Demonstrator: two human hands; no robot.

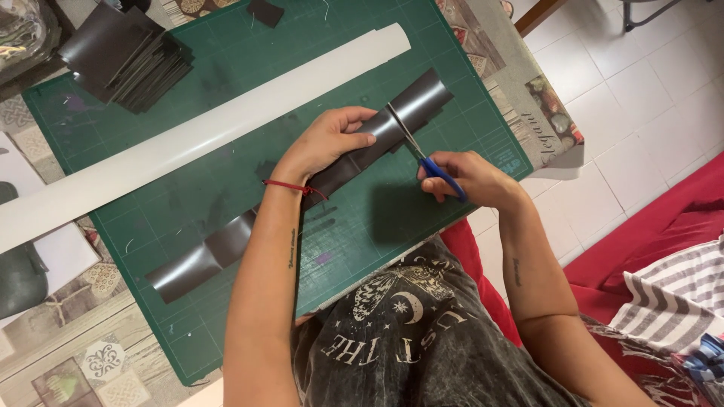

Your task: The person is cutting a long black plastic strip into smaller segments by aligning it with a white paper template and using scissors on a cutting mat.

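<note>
A long dark grey glossy strip [226,241] lies curling across the green cutting mat [354,226]. My left hand [328,139] grips the strip near its upper end and lifts that part off the mat. My right hand [467,179] holds blue-handled scissors [422,154]. Their open blades straddle the strip just right of my left fingers. Past the blades, the strip's short end [426,102] sticks out to the upper right.
A long white roll [196,132] lies diagonally across the mat behind the strip. A stack of cut dark pieces [128,56] sits at the mat's top left corner, and one small dark piece [265,11] at the top edge. The table's right edge drops to a tiled floor.
</note>
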